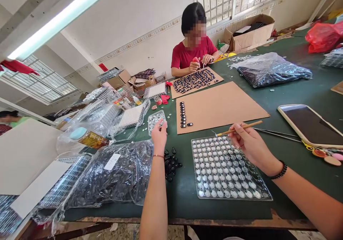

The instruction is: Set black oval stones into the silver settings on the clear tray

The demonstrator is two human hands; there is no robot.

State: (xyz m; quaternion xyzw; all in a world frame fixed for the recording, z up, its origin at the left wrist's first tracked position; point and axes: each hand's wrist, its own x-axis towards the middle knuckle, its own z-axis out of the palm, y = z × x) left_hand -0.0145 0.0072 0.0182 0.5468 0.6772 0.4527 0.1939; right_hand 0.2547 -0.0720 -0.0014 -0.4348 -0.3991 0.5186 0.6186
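Note:
My left hand (159, 131) reaches into the near edge of a clear plastic box (149, 122) of small silvery-white pieces (155, 118). Its fingers are bent together; whatever they pinch is too small to make out. My right hand (246, 141) is closed round a thin wooden stick (250, 125), whose fine tip points left above the far edge of a clear tray (261, 198). Rows of round whitish pieces (223, 185) fill this tray. Between my left forearm and the tray lies a loose pile of glossy black pieces (171, 165).
A brown board (219, 104) bears several black-and-white pieces (183, 114) along its left edge. Opposite, a person in red (178, 57) works over another board (197, 81). A bag of black pieces (107, 182) lies left; a phone (311, 123) and tweezers (278, 132) lie right.

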